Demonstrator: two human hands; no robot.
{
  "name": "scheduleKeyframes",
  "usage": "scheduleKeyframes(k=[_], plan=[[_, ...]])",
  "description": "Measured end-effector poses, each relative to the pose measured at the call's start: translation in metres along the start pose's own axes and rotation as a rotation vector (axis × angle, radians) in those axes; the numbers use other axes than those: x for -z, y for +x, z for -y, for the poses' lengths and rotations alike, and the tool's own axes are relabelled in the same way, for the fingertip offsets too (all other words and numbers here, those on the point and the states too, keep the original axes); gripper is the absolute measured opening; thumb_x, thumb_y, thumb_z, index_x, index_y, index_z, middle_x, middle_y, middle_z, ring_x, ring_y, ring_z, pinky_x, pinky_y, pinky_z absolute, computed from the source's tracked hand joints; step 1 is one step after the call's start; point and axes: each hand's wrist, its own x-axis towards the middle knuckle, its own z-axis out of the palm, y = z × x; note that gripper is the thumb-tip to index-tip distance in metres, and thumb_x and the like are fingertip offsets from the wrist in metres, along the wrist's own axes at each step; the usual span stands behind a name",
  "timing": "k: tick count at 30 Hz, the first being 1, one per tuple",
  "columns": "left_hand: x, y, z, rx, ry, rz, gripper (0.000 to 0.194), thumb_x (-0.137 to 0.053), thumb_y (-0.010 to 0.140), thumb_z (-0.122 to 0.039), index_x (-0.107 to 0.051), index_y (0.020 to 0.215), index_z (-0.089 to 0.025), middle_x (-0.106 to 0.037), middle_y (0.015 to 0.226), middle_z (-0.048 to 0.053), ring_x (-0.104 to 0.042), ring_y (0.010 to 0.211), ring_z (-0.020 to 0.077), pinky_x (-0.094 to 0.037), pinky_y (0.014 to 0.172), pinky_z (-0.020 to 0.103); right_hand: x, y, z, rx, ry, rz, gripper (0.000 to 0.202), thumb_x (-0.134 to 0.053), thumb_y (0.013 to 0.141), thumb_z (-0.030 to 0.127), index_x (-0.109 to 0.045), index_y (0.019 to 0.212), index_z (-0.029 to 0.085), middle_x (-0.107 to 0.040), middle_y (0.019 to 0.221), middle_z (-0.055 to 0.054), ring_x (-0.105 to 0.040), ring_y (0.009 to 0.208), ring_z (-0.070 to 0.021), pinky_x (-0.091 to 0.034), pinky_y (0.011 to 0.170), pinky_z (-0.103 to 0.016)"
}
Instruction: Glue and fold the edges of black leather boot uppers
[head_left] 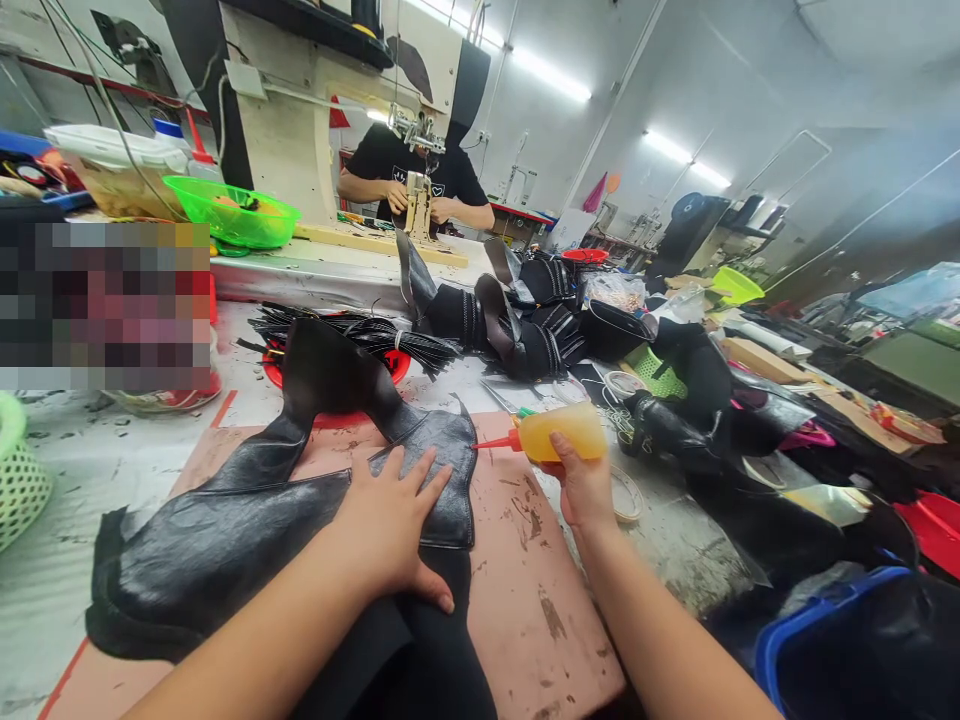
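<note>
My left hand (394, 515) lies flat with its fingers spread on a black leather piece (240, 545), pressing it against the pinkish board (525, 610). The leather looks like part of a boot upper, with stitched edges and a folded loop standing up behind. My right hand (581, 480) is closed around a squeeze bottle (566, 432) of yellow liquid, held sideways. Its red nozzle points left, and the tip meets or nearly meets the leather's right edge; whether liquid comes out cannot be seen.
Behind the board, a bundle of black strips (420, 345) lies over a red tray. Stitched black leather pieces (465, 315) are heaped at the centre back. A person in black works at a sewing machine (418, 205). Tape rolls (626, 495) and a blue-rimmed bin (769, 640) stand right.
</note>
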Motion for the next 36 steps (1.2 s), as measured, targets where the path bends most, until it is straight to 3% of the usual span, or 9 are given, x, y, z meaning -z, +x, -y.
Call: scheduleKeyframes(k=[21,36], plan=[[-0.008,0.004,0.002,-0.019,0.015,-0.022,0.121,-0.056,0.041,-0.081,-0.019,0.139,-0.022,-0.014,0.146,0.009,-0.016,0.128,0.0458,-0.011,0.092,0.072,0.006,-0.024,0.011,-0.087,-0.057,0.121,0.047,-0.079,0.044,0.038,-0.06,0.08,0.015,-0.063,0.069,0.0,-0.057,0.054,-0.0133,-0.04,0.034,-0.018],[-0.007,0.001,-0.004,-0.027,0.027,0.044,0.131,-0.058,0.035,-0.08,-0.011,0.14,-0.018,-0.002,0.146,0.017,-0.003,0.129,0.0485,-0.006,0.091,0.074,0.026,-0.051,0.01,-0.191,0.02,0.036,0.049,-0.08,0.043,0.037,-0.058,0.081,0.018,-0.06,0.07,0.001,-0.054,0.057,-0.013,-0.038,0.038,-0.018]])
